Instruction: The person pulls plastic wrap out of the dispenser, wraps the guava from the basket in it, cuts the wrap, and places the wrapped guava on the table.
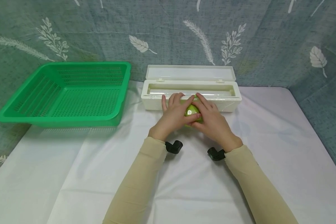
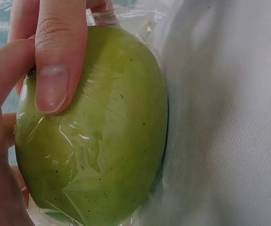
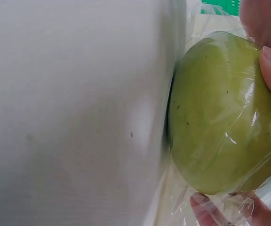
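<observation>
A smooth green mango [image 1: 191, 110] with small dark specks rests on the white cloth in front of the film dispenser. Clear cling film [image 3: 241, 205] lies over it, creased and shiny, with loose film bunched at its ends. From the left, my left hand [image 1: 171, 117] holds the mango, a thumb [image 2: 55, 80] pressing the film onto its skin in the left wrist view. On the other side my right hand [image 1: 212, 120] grips it, fingers arched over the top. Both hands meet around the fruit and hide much of it in the head view.
Directly behind the hands stands a white cling film dispenser [image 1: 230, 104], its lid [image 1: 190, 73] raised. A green plastic basket [image 1: 112, 118] sits at the back left. Patterned grey-green fabric [image 1: 168, 34] hangs behind the white tablecloth [image 1: 196, 193].
</observation>
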`<control>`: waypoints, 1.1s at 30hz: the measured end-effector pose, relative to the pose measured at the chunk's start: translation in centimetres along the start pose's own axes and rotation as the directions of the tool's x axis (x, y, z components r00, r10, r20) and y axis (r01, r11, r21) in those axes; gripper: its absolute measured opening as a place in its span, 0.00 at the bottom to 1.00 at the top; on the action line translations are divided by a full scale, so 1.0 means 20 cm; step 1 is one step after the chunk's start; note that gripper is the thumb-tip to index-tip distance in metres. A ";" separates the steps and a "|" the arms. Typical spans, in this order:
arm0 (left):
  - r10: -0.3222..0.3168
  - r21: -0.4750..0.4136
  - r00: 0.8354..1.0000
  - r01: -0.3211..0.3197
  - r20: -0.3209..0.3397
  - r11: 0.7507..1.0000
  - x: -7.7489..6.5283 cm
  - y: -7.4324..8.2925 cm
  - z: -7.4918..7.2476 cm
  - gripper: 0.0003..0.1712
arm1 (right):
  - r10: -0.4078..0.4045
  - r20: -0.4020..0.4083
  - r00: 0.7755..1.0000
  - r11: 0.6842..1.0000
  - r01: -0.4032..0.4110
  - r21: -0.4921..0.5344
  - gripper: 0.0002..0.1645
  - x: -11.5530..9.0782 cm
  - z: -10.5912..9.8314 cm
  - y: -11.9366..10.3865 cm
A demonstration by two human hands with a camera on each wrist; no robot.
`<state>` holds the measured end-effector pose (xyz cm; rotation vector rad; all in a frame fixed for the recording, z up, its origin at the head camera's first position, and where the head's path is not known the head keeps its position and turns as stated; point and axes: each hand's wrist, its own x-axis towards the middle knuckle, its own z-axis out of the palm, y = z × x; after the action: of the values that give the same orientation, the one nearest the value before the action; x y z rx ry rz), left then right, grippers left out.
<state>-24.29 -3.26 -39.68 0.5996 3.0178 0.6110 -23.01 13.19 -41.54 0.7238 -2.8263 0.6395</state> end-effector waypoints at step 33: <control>0.004 -0.010 1.000 -0.003 0.009 1.000 0.00 0.00 0.00 0.43 | 0.014 -0.056 0.998 1.000 -0.013 0.017 0.42 -0.01 0.00 0.01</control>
<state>-24.34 -3.24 -39.71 0.6057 3.0042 0.6209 -22.93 13.41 -41.70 0.6798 -2.7805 0.6751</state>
